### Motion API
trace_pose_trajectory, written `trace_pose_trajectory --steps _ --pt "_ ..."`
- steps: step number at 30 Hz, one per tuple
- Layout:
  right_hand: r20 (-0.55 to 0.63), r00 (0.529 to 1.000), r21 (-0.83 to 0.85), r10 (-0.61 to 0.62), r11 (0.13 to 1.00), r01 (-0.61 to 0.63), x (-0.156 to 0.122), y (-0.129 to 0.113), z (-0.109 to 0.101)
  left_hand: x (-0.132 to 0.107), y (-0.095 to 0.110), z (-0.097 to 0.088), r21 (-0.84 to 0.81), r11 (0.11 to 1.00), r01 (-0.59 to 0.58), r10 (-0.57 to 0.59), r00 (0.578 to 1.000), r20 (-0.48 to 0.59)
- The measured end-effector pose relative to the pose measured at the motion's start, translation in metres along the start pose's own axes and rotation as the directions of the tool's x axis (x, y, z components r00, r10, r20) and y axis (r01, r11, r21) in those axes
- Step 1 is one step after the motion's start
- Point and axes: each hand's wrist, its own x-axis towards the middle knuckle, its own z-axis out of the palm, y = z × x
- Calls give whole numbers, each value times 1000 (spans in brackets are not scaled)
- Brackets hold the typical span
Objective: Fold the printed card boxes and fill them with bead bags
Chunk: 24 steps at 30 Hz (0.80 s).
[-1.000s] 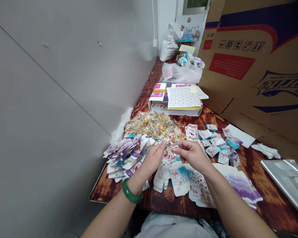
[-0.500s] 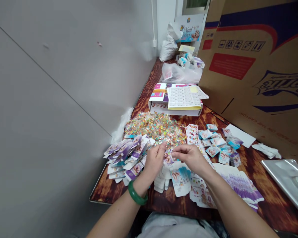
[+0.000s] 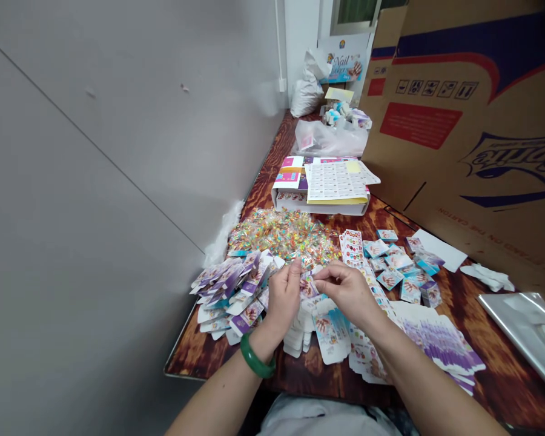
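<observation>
My left hand (image 3: 283,298) and my right hand (image 3: 345,289) meet over the table's near middle, both pinched on one small printed packet (image 3: 307,283) between them. A green bangle (image 3: 256,361) circles my left wrist. Beneath the hands lie flat white die-cut box blanks (image 3: 330,330). A heap of small colourful wrapped pieces (image 3: 284,233) lies just beyond the hands. Left of my left hand spreads a pile of purple-and-white folded cartons (image 3: 231,284).
Small teal packets (image 3: 399,263) and sticker sheets (image 3: 352,247) lie to the right, purple flat cartons (image 3: 440,345) nearer. A white box with printed sheets (image 3: 327,188) sits further back, plastic bags (image 3: 329,136) behind. A large cardboard carton (image 3: 472,121) walls the right; a grey wall the left.
Both hands have drawn slightly closer to me and together, fingers working the small packet. The view has shifted a little; the piles on the table have not moved.
</observation>
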Motion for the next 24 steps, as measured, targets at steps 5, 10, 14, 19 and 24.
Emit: trace_pose_trajectory --steps 5,10,14,19,24 --pt "110 991 -87 76 994 -67 6 6 -3 3 -1 -2 -51 998 -28 32 996 80" --pt "160 986 -364 -53 925 109 7 -2 -14 15 -1 -15 -89 992 92 -48 913 405" --pt "290 946 -441 -147 856 268 7 -10 -23 21 3 -27 -188 858 479 -235 690 684" --pt "294 939 -486 -177 819 307 8 -12 -23 19 5 -24 -253 748 613 -272 632 725" --pt "265 963 -213 -44 972 103 12 0 -25 15 0 -14 -366 709 603 -282 718 637"
